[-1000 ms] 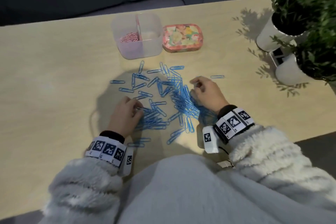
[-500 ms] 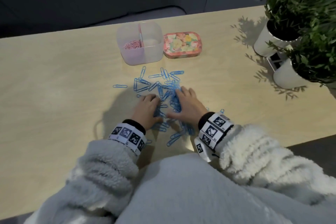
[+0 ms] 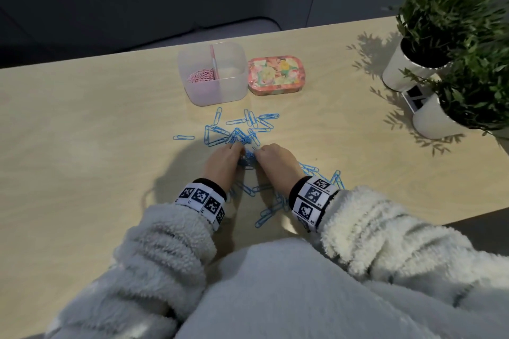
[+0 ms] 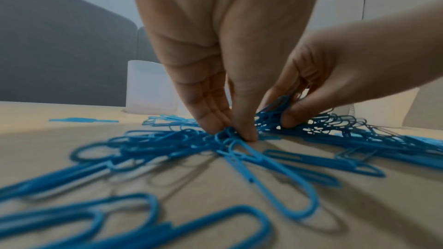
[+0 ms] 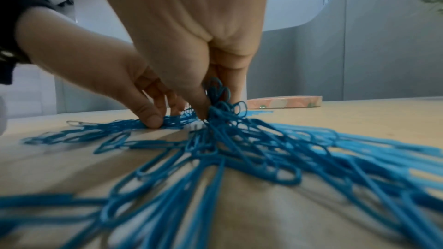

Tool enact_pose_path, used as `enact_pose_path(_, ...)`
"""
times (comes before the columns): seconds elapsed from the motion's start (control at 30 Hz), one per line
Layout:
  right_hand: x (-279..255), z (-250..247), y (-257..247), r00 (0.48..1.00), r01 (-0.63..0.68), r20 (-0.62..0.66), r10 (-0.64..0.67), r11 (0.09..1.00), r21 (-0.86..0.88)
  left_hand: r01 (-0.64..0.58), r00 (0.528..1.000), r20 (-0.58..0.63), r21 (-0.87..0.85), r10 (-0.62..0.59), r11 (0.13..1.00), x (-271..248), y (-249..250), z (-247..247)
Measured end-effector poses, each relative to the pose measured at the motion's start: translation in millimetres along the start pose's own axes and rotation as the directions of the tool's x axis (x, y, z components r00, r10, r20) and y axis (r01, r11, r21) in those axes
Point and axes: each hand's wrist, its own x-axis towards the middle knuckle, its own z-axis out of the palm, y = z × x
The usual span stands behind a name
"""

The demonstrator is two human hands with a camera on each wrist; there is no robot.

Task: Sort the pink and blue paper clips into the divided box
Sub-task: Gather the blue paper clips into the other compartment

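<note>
While both hands work low on the table (image 3: 82, 124), we judge the step in hand to be gathering the blue paper clips (image 3: 242, 132) into a bunch. The left hand (image 3: 223, 164) has its fingertips (image 4: 246, 133) pressed down into the heap, thumb and fingers pinching a few clips. The right hand (image 3: 275, 161) has curled fingers closed round a raised tuft of clips, seen best in the right wrist view. The pink paper clips (image 3: 201, 76) already lie in the left compartment of the divided box (image 3: 237, 91); its right compartment shows no clips.

We judge that the next move calls for a firm lift and carry to that right compartment. The clips are thin, smooth looped wire, tangled and likely to shed. The box is translucent, soft-cornered plastic, and a floral tin (image 3: 275, 74) stands just beside it.
</note>
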Motion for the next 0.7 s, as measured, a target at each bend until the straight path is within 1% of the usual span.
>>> enact_pose_path(0.07,5.1,-3.4,8.1,0.999,-0.046,-0.003,0.047,0.991,0.125,0.033,0.999,0.002,-0.006,-0.033,0.999,-0.7,-2.1,-0.1)
enact_pose_path(0.13,7.6,-6.6,16.2,0.991,-0.112,-0.032,0.128,0.945,0.308,0.048,0.999,0.022,0.013,-0.049,0.999,-0.2,-3.3,-1.5)
enact_pose_path(0.23,14.8,-21.5,24.7,0.967,-0.163,-0.072,0.246,0.806,0.569,0.051,0.997,0.060,0.081,-0.056,0.995,0.7,-9.2,-4.1)
enact_pose_path(0.33,38.2,-48.0,33.6,0.953,-0.165,-0.054,0.298,0.661,0.732,0.059,0.996,0.055,0.075,-0.064,0.995,0.1,-15.0,-4.8)
enact_pose_path(0.4,60.6,-68.3,37.7,0.949,-0.144,-0.059,0.311,0.588,0.796,0.052,0.997,0.050,0.065,-0.056,0.997,-0.2,-16.4,-6.0)
enact_pose_path(0.47,83.3,-87.0,39.1,0.943,-0.124,-0.072,0.326,0.542,0.831,0.040,0.998,0.045,0.061,-0.043,0.997,-0.8,-18.2,-7.4)
enact_pose_path(0.53,107.7,-103.6,39.6,0.931,-0.139,-0.069,0.358,0.523,0.841,0.021,0.999,0.023,0.061,-0.023,0.998,-2.0,-20.6,-8.0)
enact_pose_path(0.6,132.2,-118.1,40.8,0.918,-0.171,-0.056,0.393,0.517,0.839,0.012,0.999,0.033,0.073,-0.015,0.997,-3.6,-22.2,-7.7)
enact_pose_path(0.7,164.1,-127.6,40.8,0.904,-0.216,-0.050,0.425,0.554,0.804,0.009,0.996,0.085,0.133,-0.021,0.991,-5.4,-21.0,-7.3)
